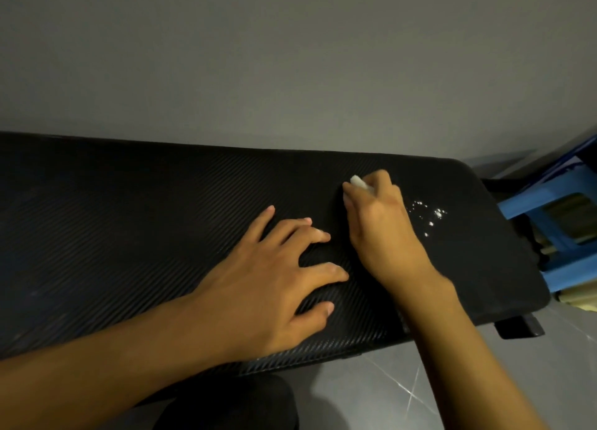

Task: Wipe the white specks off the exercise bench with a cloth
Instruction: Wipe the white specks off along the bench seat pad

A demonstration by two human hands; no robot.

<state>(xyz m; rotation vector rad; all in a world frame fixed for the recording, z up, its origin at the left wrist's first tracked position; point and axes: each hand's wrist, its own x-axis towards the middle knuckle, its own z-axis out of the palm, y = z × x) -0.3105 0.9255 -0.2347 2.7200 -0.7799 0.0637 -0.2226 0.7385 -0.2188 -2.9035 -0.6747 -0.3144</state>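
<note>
The left grip (274, 274) lies released, palm down and fingers spread on the black desk (129, 219) near its front edge. I'd say it is there to brace the person's lean and steady the pad. The right grip (378, 222), at its 1 o'clock and just beside it, is clenched round the cloth (358, 181). Only a white corner of the cloth peeps out, at the knuckles' 11 o'clock. Bunching it like that likely gives a firm wad to press with. The specks (429, 218) lie scattered on the desk at the right grip's 3 o'clock, just beside it, towards the desk's end. They are not yet wiped, and the cloth sits on the far side of the hand from them, so a sweep towards 3 o'clock seems called for. Past that end stands a blue stool (555, 229) on the grey floor (387, 391), where loose specks could drop.
</note>
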